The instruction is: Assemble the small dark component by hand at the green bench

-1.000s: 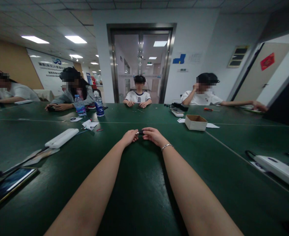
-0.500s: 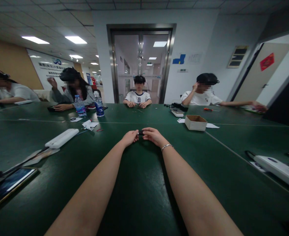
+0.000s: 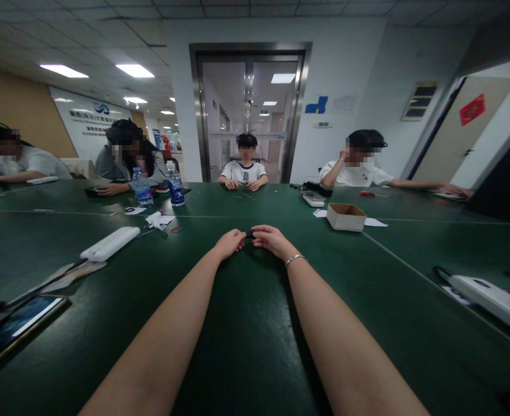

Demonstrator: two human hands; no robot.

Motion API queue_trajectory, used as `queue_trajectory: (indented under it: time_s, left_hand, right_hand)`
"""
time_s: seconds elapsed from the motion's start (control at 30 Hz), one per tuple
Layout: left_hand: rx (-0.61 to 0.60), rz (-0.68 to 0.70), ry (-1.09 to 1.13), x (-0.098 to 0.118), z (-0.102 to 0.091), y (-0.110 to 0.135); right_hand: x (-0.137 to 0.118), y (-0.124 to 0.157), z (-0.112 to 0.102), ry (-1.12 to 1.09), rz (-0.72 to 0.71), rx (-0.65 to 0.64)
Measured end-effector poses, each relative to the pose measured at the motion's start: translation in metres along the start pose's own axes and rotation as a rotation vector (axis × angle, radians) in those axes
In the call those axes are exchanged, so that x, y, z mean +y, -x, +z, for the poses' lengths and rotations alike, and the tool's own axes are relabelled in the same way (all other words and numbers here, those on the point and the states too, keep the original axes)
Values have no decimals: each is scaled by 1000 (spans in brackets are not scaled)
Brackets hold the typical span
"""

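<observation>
Both arms reach forward over the dark green table (image 3: 246,323). Between my fingertips is a small black object (image 3: 249,234), too small and too covered to name. My left hand (image 3: 230,244) pinches its left end with thumb and forefinger. Closed on its right end is my right hand (image 3: 270,238), with a silver bracelet (image 3: 296,259) at the wrist. The fingers hide most of the object, and the two hands are a short gap apart.
Left of me lie a white power strip (image 3: 111,244) and a phone (image 3: 16,329). Two bottles (image 3: 175,186) stand farther back by paper scraps (image 3: 158,219). To the right are an open box (image 3: 346,218) and another power strip (image 3: 492,297). Several people sit around the table.
My hands stay nearly in place; less of the black object's shiny left end shows now. At the left, a person's raised hand has come down. The far-right person's outstretched hand has shifted slightly.
</observation>
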State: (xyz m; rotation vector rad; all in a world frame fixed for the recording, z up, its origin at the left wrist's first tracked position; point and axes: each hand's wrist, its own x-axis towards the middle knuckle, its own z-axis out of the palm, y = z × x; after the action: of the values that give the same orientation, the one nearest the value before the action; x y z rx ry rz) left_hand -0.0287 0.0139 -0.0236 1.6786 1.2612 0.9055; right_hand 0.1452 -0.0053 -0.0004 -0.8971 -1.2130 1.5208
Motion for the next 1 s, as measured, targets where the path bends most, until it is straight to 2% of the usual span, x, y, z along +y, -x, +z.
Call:
queue_trajectory:
  time_s: [0.1, 0.3, 0.47, 0.67, 0.77, 0.87, 1.0]
  left_hand:
    - [-16, 5, -24, -1, 0, 0]
    - [25, 53, -89, -3, 0, 2]
    - [-15, 24, -93, 2, -1, 5]
    - [31, 57, -139, 0, 0, 5]
    - [4, 33, -104, 0, 0, 3]
    - [-29, 24, -164, 1, 0, 3]
    - [-7, 59, -220, 2, 0, 4]
  right_hand:
    - [0, 0, 0, 0, 4, -3]
    - [0, -1, 0, 4, 5, 3]
    - [-1, 0, 1, 10, 7, 6]
    - [-2, 1, 1, 11, 9, 18]
    - [-2, 1, 1, 5, 10, 18]
    - [-1, 0, 1, -1, 14, 7]
    - [0, -1, 0, -2, 11, 16]
